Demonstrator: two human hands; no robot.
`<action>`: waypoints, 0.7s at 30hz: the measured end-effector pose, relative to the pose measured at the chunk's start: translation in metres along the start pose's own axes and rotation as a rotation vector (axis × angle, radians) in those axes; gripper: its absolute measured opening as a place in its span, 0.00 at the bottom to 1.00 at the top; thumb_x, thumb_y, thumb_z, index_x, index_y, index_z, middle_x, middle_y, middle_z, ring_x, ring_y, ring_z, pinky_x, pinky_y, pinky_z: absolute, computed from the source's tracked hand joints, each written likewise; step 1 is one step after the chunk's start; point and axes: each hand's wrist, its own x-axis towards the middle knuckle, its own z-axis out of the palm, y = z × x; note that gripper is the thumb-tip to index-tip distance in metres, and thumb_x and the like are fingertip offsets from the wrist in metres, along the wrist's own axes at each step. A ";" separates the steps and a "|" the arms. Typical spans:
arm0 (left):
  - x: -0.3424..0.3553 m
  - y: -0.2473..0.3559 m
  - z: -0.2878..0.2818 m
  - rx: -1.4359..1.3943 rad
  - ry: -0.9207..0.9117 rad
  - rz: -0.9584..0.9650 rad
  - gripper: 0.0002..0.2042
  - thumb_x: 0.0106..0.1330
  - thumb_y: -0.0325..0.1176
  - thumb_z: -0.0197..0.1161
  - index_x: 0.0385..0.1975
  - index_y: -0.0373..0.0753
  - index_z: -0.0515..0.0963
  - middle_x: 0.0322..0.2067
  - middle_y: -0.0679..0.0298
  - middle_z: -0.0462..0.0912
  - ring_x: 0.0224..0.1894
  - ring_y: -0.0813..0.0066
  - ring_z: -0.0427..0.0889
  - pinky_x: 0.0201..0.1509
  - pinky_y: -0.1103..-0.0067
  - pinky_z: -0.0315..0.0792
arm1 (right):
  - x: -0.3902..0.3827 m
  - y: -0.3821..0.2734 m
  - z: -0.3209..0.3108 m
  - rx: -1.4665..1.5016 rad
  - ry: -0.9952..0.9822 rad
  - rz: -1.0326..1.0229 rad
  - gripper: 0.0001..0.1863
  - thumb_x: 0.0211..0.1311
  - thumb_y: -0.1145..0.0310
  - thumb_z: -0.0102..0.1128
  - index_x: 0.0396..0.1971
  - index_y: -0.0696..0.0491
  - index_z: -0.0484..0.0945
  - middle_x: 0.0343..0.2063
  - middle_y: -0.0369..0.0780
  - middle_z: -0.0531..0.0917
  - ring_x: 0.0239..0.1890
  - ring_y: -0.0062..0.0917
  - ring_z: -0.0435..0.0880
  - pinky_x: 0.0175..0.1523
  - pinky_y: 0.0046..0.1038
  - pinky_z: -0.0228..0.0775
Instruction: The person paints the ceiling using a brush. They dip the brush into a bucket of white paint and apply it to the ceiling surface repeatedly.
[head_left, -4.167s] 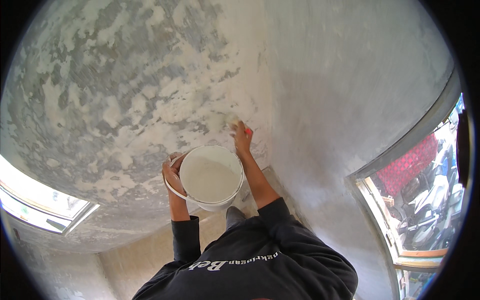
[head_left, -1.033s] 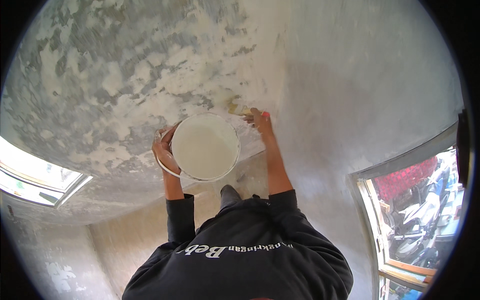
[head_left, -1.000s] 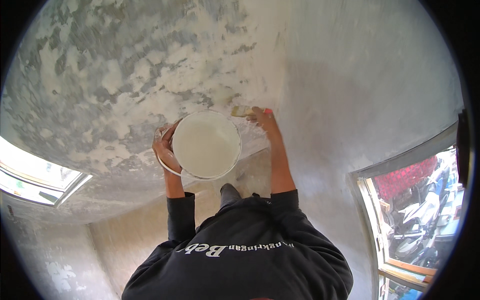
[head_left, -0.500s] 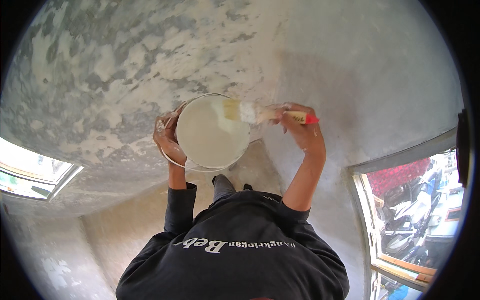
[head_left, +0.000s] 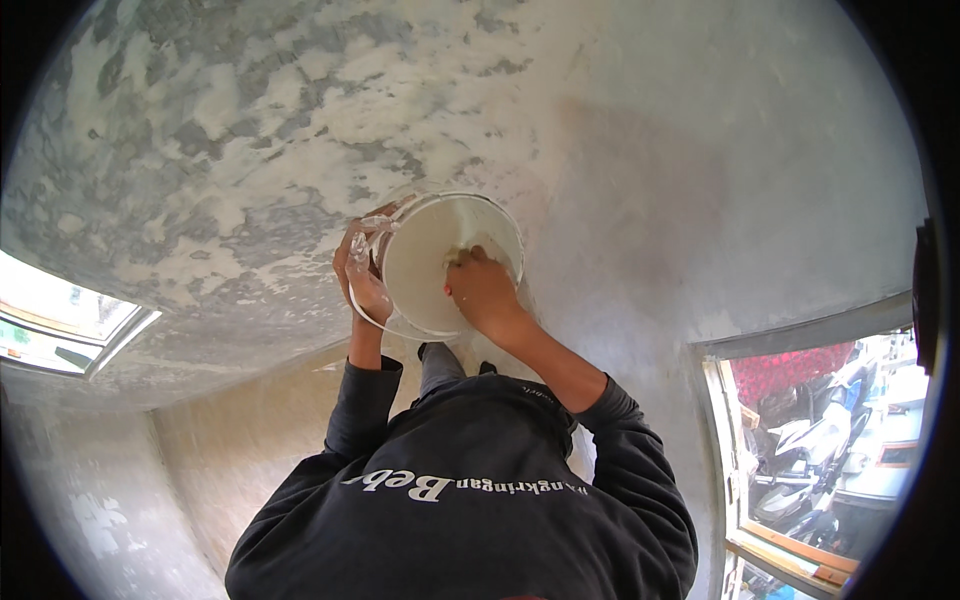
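A round white bucket (head_left: 508, 228) with a pale, creamy content is held up in front of my chest. My left hand (head_left: 371, 292), smeared with white, grips its left side, and the thin wire handle hangs by that wrist. My right hand (head_left: 486, 293) is inside the bucket's opening, closed around a paintbrush. Only the red handle end (head_left: 447, 290) of the brush shows plainly; my fingers hide most of the rest, and its bristles point down into the bucket.
A grey wall with whitish patches (head_left: 300, 130) rises ahead, meeting a smoother grey wall (head_left: 800, 180) on the right. A framed window (head_left: 735, 440) at right shows motorbikes outside. Another bright window opening (head_left: 70, 310) is at far left.
My right hand has swung left and down, taking the brush from above the rim into the bucket. My left hand and the bucket have shifted slightly right.
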 end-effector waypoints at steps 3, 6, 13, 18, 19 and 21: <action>0.000 0.017 0.010 -0.047 -0.143 -0.035 0.24 0.68 0.47 0.50 0.46 0.26 0.74 0.50 0.46 0.77 0.52 0.60 0.77 0.56 0.69 0.72 | -0.001 0.007 0.015 0.083 -0.082 -0.197 0.09 0.52 0.64 0.60 0.22 0.54 0.83 0.31 0.43 0.81 0.45 0.35 0.78 0.44 0.35 0.75; 0.000 0.010 0.004 0.062 -0.257 -0.076 0.25 0.67 0.46 0.50 0.46 0.26 0.74 0.51 0.46 0.77 0.52 0.60 0.77 0.57 0.69 0.71 | 0.001 0.011 0.010 0.209 -0.105 -0.224 0.09 0.53 0.64 0.60 0.23 0.54 0.82 0.31 0.42 0.80 0.43 0.34 0.78 0.44 0.34 0.75; 0.005 0.005 0.012 0.035 -0.258 -0.109 0.25 0.66 0.47 0.50 0.44 0.25 0.75 0.48 0.47 0.79 0.50 0.62 0.79 0.56 0.71 0.71 | 0.002 0.010 -0.008 0.128 0.042 -0.082 0.10 0.55 0.65 0.61 0.30 0.56 0.83 0.34 0.41 0.79 0.41 0.34 0.79 0.45 0.33 0.75; 0.008 0.006 0.018 0.209 -0.259 -0.067 0.33 0.66 0.59 0.43 0.38 0.28 0.77 0.36 0.54 0.84 0.37 0.69 0.82 0.44 0.75 0.74 | -0.002 0.020 0.005 0.289 -0.172 -0.133 0.09 0.56 0.67 0.61 0.31 0.58 0.82 0.35 0.43 0.80 0.41 0.37 0.79 0.45 0.34 0.74; 0.011 0.008 0.021 0.215 -0.279 -0.049 0.32 0.66 0.59 0.43 0.38 0.28 0.77 0.35 0.54 0.84 0.36 0.69 0.82 0.43 0.76 0.74 | -0.002 0.023 0.011 0.337 -0.195 -0.178 0.09 0.56 0.67 0.61 0.32 0.58 0.82 0.35 0.44 0.80 0.41 0.37 0.79 0.45 0.35 0.74; 0.014 0.010 0.025 0.230 -0.310 -0.013 0.31 0.65 0.57 0.44 0.39 0.28 0.77 0.33 0.55 0.84 0.34 0.69 0.82 0.42 0.76 0.74 | -0.001 0.023 0.011 0.450 -0.190 -0.193 0.09 0.56 0.68 0.61 0.33 0.59 0.81 0.36 0.44 0.80 0.42 0.37 0.79 0.45 0.35 0.73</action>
